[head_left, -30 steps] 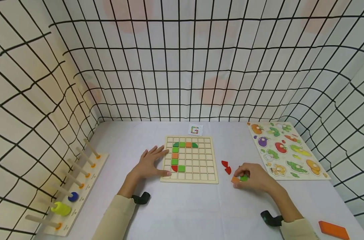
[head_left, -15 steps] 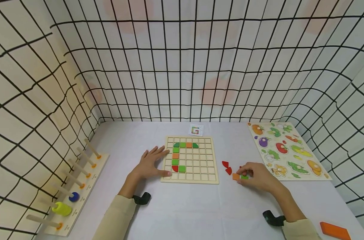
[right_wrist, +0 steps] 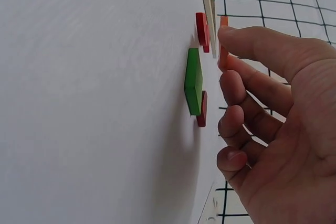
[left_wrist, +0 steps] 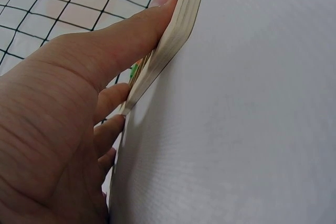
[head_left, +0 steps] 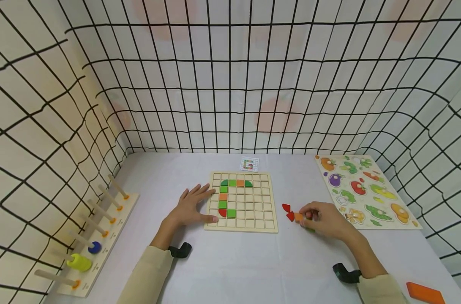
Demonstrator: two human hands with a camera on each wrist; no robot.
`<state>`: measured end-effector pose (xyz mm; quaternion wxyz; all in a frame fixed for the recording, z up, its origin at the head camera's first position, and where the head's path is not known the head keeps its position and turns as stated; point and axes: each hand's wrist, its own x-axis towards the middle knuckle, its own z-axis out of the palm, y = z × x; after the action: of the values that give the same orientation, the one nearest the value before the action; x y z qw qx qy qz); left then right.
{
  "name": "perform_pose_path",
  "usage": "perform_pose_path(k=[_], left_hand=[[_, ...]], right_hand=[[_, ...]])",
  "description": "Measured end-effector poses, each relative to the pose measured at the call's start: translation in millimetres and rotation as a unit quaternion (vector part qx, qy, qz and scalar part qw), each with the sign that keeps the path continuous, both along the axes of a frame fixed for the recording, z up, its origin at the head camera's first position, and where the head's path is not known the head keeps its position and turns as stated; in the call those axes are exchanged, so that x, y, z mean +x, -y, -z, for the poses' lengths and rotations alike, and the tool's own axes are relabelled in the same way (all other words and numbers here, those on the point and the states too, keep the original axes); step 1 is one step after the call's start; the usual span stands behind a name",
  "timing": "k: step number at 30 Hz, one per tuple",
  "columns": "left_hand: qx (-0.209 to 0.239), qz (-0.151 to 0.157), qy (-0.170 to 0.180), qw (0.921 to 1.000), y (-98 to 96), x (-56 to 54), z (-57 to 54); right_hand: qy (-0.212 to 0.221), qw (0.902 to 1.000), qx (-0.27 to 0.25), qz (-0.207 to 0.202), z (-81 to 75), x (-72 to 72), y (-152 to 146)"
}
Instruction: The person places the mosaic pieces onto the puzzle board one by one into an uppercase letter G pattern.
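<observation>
My right hand (head_left: 327, 219) pinches an orange square tile (right_wrist: 223, 59) between thumb and fingertips, above the tabletop. Below it, in the right wrist view, lie a green tile (right_wrist: 193, 82) and a red tile (right_wrist: 202, 111); the hand mostly hides these in the head view. Two red quarter-round tiles (head_left: 286, 207) lie just left of the fingertips. At the left edge of the wooden grid board (head_left: 253, 207), my left hand (head_left: 188, 210) rests with fingers spread, its thumb on the near left corner. Green, orange and red tiles (head_left: 223, 197) form a C-like shape on the board.
A small pattern card (head_left: 249, 164) lies behind the board. To the right is a vegetable puzzle board (head_left: 357, 211), with an orange block (head_left: 425, 292) nearer. A peg stand (head_left: 112, 236) with rings is at left. Black wire mesh (head_left: 230, 88) surrounds the table.
My right hand has turned the orange tile and raised it slightly away from the green tile, toward the red pieces. The left hand stays on the board's edge.
</observation>
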<state>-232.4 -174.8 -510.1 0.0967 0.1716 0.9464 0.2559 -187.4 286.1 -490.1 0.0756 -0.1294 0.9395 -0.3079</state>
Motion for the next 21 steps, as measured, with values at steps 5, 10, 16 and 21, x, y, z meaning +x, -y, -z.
perform_pose_path(k=[5, 10, 16, 21], left_hand=[[0.001, 0.001, -0.003, 1.0, 1.6, -2.2, 3.3], [0.001, 0.003, -0.008, 1.0, 2.0, -2.1, 3.9], [0.004, 0.004, -0.008, 1.0, 1.7, -0.8, 2.3], [0.004, 0.003, -0.007, 1.0, 1.4, -0.4, 0.6]], right_hand=[[-0.007, 0.9998, -0.016, -0.01, -0.1, -3.8, 8], [-0.006, 0.9993, -0.032, -0.02, 1.5, -7.7, 18], [-0.009, 0.9987, -0.04, -0.032, 0.4, -12.0, 31], [-0.016, 0.9985, -0.043, -0.032, -0.2, -15.5, 41]])
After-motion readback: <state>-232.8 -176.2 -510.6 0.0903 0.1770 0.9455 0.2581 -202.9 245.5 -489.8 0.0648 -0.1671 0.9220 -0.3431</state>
